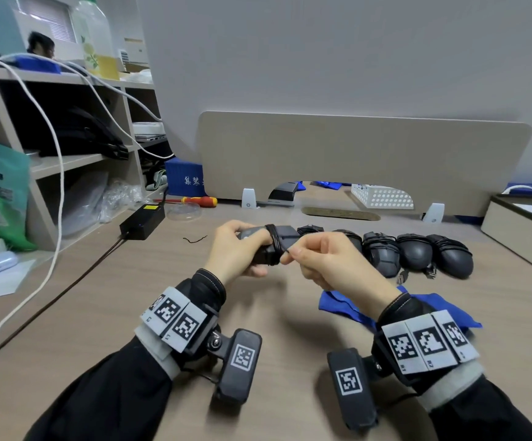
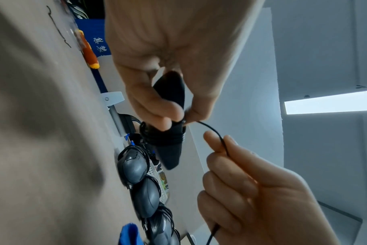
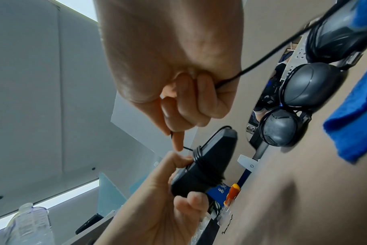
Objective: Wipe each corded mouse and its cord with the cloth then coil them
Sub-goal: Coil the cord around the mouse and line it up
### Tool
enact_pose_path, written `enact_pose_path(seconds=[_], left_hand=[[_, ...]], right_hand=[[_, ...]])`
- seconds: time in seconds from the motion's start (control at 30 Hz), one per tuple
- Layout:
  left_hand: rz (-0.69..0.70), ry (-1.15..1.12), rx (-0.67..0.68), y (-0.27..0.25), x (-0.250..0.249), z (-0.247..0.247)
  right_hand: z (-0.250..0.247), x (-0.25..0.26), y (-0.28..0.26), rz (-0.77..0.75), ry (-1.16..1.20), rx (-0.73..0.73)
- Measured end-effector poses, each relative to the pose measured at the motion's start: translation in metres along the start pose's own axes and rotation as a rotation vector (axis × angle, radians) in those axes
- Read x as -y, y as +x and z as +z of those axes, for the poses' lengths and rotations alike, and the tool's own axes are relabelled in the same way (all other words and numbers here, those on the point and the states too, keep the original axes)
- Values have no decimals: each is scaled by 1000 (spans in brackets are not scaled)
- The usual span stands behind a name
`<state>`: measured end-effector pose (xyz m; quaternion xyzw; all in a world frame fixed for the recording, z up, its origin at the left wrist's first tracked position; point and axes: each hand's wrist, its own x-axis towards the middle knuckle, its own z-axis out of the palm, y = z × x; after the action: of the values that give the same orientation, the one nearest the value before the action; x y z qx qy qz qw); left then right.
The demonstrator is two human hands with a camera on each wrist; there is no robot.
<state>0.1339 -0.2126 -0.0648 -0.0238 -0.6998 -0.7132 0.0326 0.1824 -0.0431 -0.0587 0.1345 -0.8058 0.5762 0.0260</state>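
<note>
My left hand (image 1: 242, 246) grips a black corded mouse (image 1: 285, 238) above the desk, thumb and fingers around its body (image 2: 170, 97). Several turns of its black cord (image 3: 201, 164) are wound round the mouse's middle. My right hand (image 1: 315, 259) pinches the free run of the cord (image 2: 216, 132) just right of the mouse, and the cord passes on through its curled fingers (image 3: 201, 92). A blue cloth (image 1: 424, 310) lies flat on the desk under my right wrist. Several grey mice with cords wrapped round them (image 1: 414, 253) lie in a row behind my right hand.
A black power brick (image 1: 142, 222) with its cable and a red-yellow screwdriver (image 1: 196, 201) lie at the back left. A beige divider panel (image 1: 363, 160) closes off the back; a shelf unit (image 1: 51, 138) stands left and a tray (image 1: 519, 230) sits at the right edge.
</note>
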Motion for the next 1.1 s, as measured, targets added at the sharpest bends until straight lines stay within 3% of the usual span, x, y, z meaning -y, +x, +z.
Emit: enact_pose_path(seconds=[0.2,0.4,0.47,0.63,0.8,0.87,1.0,1.1], left_hand=[[-27,-223,-14,-1,-6,-5],[-13,-310,161,-9,-11,-2],[3,-314,244,-11,-13,-1],[87,-130,461,-20,-15,1],[100,253,578,-27,-15,0],[113,317,537,-27,-12,4],[86,273,302,-19,-9,11],[40,238,207,-15,-7,10]], right_hand=[[6,-5,-5,123,2,263],[-6,-7,-8,244,-40,453],[-8,-9,-6,270,-76,385],[-18,-11,-3,234,-132,19],[-30,-17,4,166,-156,-211],[-33,-17,4,135,-143,-238],[-30,-12,4,36,-92,-304],[-22,-5,2,-19,-71,-281]])
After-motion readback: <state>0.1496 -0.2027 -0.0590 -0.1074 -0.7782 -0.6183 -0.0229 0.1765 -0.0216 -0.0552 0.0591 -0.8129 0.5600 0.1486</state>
